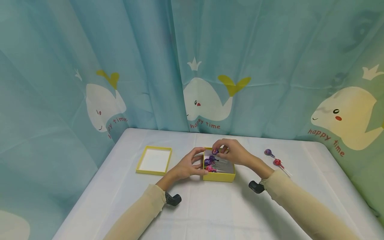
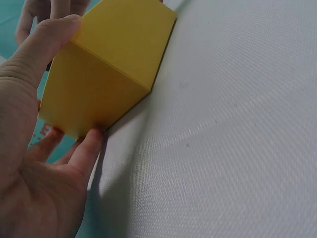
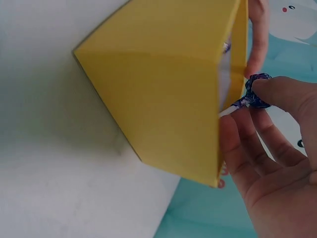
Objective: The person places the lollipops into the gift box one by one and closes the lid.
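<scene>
A yellow box (image 1: 219, 177) stands uncovered on the table, with several wrapped lollipops (image 1: 208, 162) inside, purple and pink, their heads to the left and white sticks to the right. My left hand (image 1: 186, 166) holds the box's left side, thumb at the near corner and fingers toward the far one. Over the far end of the box, my right hand (image 1: 235, 152) pinches a purple-wrapped lollipop (image 3: 258, 90) by its head between thumb and fingers. Its white stick points toward the box's inside in the right wrist view.
Left of the box lies its yellow-rimmed lid (image 1: 150, 172), white inside facing up. To the right, a purple lollipop (image 1: 268, 152) and a red lollipop (image 1: 277, 162) lie on the white table (image 1: 204, 213). A blue-green whale-print curtain (image 1: 150, 66) hangs behind the table.
</scene>
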A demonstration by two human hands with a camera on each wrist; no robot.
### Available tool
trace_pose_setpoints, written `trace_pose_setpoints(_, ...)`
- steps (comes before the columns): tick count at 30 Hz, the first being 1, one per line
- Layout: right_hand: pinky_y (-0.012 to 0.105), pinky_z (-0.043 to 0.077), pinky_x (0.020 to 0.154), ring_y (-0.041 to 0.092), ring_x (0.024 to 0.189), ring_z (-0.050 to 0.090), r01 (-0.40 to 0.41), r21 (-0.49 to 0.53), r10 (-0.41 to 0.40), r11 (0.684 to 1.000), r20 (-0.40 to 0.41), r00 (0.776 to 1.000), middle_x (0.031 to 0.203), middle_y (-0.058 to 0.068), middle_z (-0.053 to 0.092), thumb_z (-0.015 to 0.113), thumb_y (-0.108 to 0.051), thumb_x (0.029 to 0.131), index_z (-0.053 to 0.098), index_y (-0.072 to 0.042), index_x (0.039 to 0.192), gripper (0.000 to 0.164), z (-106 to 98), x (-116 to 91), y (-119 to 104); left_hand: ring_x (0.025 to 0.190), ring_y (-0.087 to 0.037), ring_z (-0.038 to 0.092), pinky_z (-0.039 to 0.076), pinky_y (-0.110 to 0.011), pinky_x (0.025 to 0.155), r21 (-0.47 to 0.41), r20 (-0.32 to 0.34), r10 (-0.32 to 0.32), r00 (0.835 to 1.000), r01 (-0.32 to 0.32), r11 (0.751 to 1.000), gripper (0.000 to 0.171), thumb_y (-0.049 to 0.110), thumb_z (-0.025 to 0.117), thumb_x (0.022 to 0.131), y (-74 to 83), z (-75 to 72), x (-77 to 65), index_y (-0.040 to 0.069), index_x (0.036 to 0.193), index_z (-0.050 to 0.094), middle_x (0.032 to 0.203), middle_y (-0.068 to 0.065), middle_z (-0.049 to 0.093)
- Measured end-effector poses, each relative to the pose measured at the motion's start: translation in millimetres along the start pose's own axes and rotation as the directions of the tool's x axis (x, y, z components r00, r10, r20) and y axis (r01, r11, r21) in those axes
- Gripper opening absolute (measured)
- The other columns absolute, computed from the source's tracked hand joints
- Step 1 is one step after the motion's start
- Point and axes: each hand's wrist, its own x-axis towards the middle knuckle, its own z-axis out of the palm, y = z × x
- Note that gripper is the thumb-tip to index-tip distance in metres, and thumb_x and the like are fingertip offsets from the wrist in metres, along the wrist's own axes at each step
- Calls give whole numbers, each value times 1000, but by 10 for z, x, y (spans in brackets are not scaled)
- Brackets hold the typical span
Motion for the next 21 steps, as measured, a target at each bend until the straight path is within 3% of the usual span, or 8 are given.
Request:
trace_pose_setpoints(12,25,56,66,12,74,61,22,-35,-23,999,-26,999,99,3,69,74,4,82,69,-6,106,27,234,19,57,142,-26,32,42,-38,108,0,10,26,1000,-26,1000,84,8,83,77,-41,1,4,22,145,36,155,0,27)
trace_pose_setpoints(21,23,55,65,11,73,61,-42,-81,40,996,-30,999,99,3,68,75,2,82,69,-7,107,28,322,37,27,141,-26,33,43,-36,107,-2,-1,28,1000,-28,1000,84,7,84,76,-14,3,-7,23,144,37,155,0,29)
